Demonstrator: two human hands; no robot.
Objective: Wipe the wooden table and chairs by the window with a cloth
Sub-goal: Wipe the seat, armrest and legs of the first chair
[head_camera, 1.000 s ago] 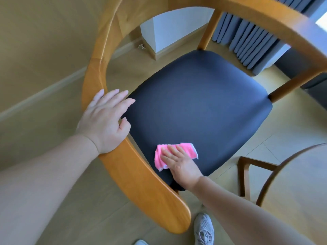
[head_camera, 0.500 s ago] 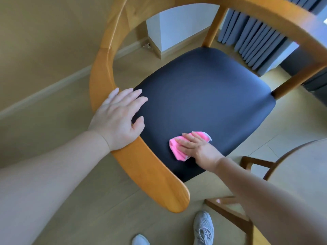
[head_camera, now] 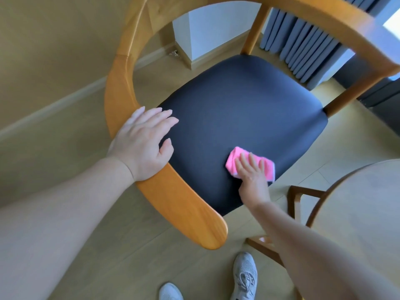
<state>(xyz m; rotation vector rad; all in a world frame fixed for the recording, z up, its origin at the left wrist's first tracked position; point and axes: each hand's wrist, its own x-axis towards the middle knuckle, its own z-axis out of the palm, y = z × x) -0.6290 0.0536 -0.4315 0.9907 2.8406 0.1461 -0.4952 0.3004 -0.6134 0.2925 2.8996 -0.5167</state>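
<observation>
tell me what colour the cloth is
Pink cloth, seen in the head view.

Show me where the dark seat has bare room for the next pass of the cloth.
Bare: the seat from its middle to the far edge by the curtain. Crowded: the near edge, where the right hand presses the pink cloth, and the near-left corner under the left hand on the armrest.
</observation>
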